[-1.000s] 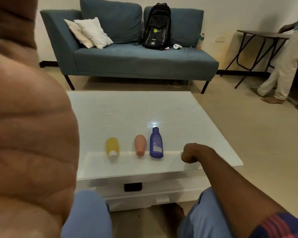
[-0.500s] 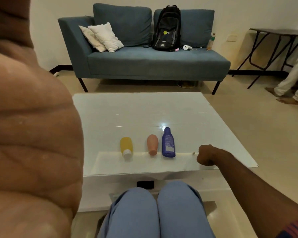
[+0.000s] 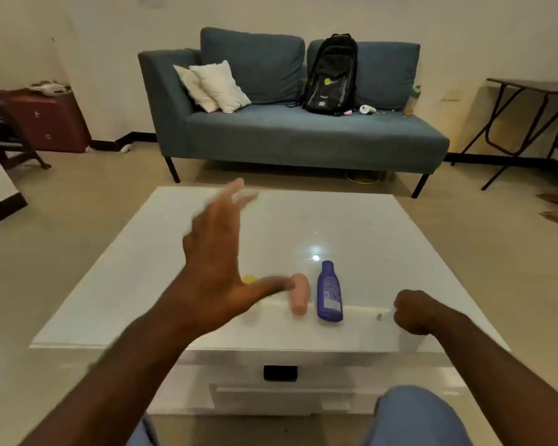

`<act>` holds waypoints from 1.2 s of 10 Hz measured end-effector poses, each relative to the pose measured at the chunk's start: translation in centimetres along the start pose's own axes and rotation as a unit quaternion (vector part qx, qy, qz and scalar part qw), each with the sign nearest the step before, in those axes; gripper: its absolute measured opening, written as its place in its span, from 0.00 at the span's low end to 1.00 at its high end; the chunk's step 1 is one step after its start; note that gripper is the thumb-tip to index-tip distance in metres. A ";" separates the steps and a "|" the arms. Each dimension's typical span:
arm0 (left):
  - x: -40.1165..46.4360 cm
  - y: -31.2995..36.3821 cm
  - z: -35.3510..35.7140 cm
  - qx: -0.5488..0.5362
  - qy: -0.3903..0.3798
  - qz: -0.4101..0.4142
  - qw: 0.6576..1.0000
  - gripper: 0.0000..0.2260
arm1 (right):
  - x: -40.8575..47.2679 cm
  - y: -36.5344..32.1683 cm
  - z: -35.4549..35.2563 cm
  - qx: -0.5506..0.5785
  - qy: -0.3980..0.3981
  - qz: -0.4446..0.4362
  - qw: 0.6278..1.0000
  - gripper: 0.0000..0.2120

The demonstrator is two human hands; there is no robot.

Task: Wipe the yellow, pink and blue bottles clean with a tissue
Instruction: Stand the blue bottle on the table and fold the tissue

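All three bottles lie flat in a row near the front edge of the glossy white worktop (image 3: 351, 220). The blue bottle (image 3: 329, 292) is on the right, with the pink bottle (image 3: 299, 292) just beside it. The yellow bottle (image 3: 249, 279) is mostly hidden behind the left hand (image 3: 216, 268), only a sliver shows.

That left hand is up in the air over the worktop, fingers spread wide, and it's pretty motion-blurred. There's something pale at the fingertips but I honestly can't make out what it is. The right hand (image 3: 414, 312) is curled into a fist at the front right edge. Can't see anything in it.

Behind the worktop there's a teal sofa (image 3: 303, 136) with two white cushions (image 3: 215, 85) and a black backpack (image 3: 331, 75) on it. A dark folding table (image 3: 535, 88) is cut off at the right.
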State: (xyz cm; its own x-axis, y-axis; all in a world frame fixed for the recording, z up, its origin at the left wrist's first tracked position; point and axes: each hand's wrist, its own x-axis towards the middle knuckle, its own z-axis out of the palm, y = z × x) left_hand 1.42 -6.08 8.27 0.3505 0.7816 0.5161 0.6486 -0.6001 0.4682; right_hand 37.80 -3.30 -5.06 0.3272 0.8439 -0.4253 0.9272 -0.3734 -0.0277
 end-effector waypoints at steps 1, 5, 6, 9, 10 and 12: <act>-1.4 -5.8 5.7 0.054 -0.116 -0.151 0.980 0.46 | 1.2 -1.5 0.1 -0.033 0.042 0.019 0.998 0.04; 0.8 -13.4 15.5 0.139 -0.349 -0.231 0.897 0.55 | 6.5 -1.7 3.3 -0.126 0.038 0.033 0.991 0.08; 1.1 -13.7 15.7 0.150 -0.374 -0.226 0.887 0.55 | 7.3 0.4 5.1 -0.144 0.091 0.010 0.985 0.07; -0.4 -13.6 12.9 0.136 -0.278 -0.266 0.913 0.50 | 3.5 6.5 5.7 0.000 0.136 0.001 0.991 0.25; -0.8 -13.8 12.7 0.099 -0.274 -0.271 0.917 0.49 | 0.6 1.7 2.2 0.119 0.212 -0.035 0.969 0.11; -1.4 -14.7 10.9 -0.021 -0.333 -0.207 0.920 0.43 | -6.0 -13.1 -0.3 0.445 0.211 -0.193 0.849 0.06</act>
State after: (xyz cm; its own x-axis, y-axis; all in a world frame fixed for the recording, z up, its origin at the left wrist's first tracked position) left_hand -1.27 3.48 -7.13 0.4249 0.8671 -0.2599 0.7975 -0.2227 0.5607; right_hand 23.75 -3.42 -1.88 0.2403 0.9624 0.1270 0.5365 -0.0226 -0.8436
